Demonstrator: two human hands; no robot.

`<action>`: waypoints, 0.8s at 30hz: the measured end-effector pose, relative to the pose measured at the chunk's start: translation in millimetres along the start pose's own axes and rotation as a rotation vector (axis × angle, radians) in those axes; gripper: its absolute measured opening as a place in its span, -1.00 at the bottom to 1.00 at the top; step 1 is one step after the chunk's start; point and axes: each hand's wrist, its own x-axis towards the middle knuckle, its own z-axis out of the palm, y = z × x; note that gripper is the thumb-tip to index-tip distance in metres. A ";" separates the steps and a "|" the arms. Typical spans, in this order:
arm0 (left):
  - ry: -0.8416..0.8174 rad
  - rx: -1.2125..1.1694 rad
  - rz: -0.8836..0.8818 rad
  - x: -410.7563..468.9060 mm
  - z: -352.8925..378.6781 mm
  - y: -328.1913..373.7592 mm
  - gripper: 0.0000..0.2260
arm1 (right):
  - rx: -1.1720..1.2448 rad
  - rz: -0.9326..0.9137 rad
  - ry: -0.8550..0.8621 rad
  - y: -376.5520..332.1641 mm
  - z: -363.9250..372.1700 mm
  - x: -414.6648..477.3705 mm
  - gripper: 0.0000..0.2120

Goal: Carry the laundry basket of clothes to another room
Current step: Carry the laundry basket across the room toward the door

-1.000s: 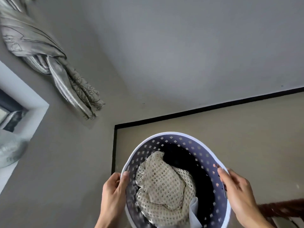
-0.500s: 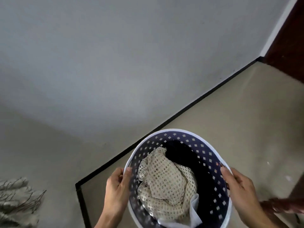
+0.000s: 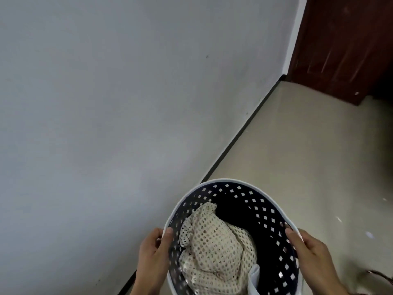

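A round laundry basket [image 3: 251,195] with a white rim and dark perforated walls is held up in front of me at the bottom of the view. Inside lie a cream open-knit garment [image 3: 214,248], a dark garment [image 3: 231,211] behind it and a pale cloth [image 3: 254,277] at the near edge. My left hand [image 3: 154,255] grips the basket's left rim, thumb hooked inside. My right hand [image 3: 311,258] grips the right rim the same way.
A plain grey wall [image 3: 119,103] fills the left, met by a black skirting strip [image 3: 240,137] running diagonally. Beige floor [image 3: 308,156] stretches ahead to a dark brown wooden door [image 3: 344,43] at the top right. Something reddish-brown [image 3: 382,277] pokes in at the bottom right.
The view has swung right: the knotted curtain and window on the left are gone, and the brown door has come further into sight. Both hands keep the same hold on the basket.
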 end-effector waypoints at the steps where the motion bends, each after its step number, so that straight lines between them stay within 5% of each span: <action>1: 0.001 -0.002 0.007 18.5 5.9 8.4 -0.71 | 0.004 0.000 0.005 -10.0 3.9 15.0 -0.81; 9: -0.141 -0.013 0.082 147.0 68.5 93.7 -0.70 | 0.034 0.003 0.108 -84.0 26.6 124.2 -0.83; 24: -0.477 0.114 0.276 401.8 255.2 262.0 -0.69 | 0.215 0.064 0.572 -192.3 48.4 330.0 -0.92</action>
